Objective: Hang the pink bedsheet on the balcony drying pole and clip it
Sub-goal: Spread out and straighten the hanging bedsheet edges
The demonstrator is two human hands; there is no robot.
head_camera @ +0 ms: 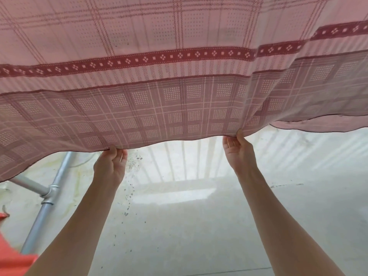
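The pink bedsheet (179, 62), checked with a dark red patterned band, hangs across the whole upper half of the view. Its lower hem runs wavy from left to right. My left hand (110, 166) pinches the hem left of centre. To the right of centre my right hand (238, 152) grips the same hem, fingers curled under the cloth. Both arms reach up and forward. The pole that carries the sheet is hidden above the cloth, and no clips are in view.
A grey metal pipe frame (46, 198) with a joint stands at the lower left, partly under the sheet's hanging corner. Pale concrete floor (189, 226) with dark specks and bar-shaped shadows lies below. A bit of orange clothing (12, 259) shows at the bottom left.
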